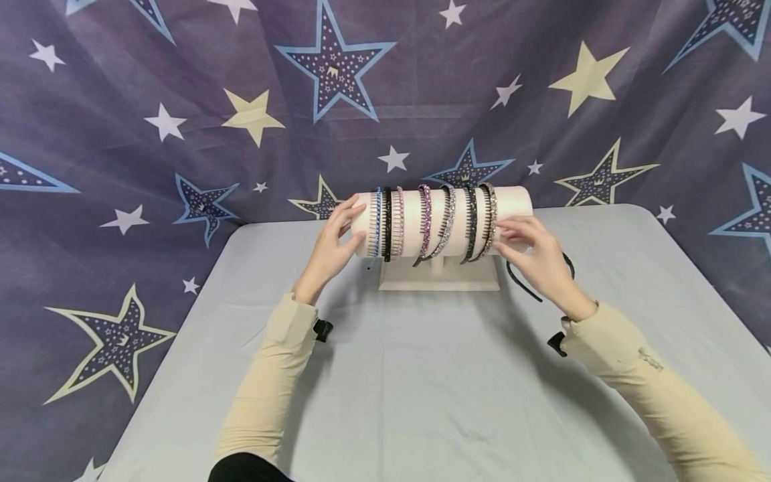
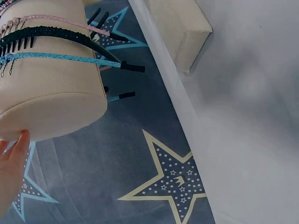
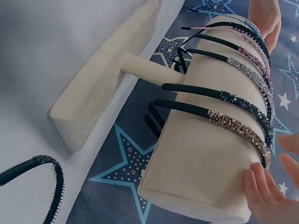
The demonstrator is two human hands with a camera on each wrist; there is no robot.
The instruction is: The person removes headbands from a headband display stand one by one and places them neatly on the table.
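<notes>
A cream roll-shaped headband stand [image 1: 436, 274] carries several headbands side by side. From the left come a blue headband [image 1: 377, 222], a black one [image 1: 387, 224] and a pale pink one [image 1: 397, 221]; then pink-purple [image 1: 425, 221], silver [image 1: 448, 221], dark glitter and bronze-gold headbands [image 3: 238, 128]. My left hand [image 1: 329, 249] touches the roll's left end, fingertips near its top and thumb at the front. At the right, my right hand [image 1: 539, 258] has fingertips resting on the roll beside the bronze-gold headband, thumb spread from the fingers [image 3: 261, 186].
A loose black headband [image 3: 57, 179] lies on the table to the right of the stand, partly behind my right wrist. The stand's rectangular foot [image 3: 103, 79] rests on the pale grey table cloth [image 1: 409, 388]. A star-patterned curtain [image 1: 385, 80] hangs behind.
</notes>
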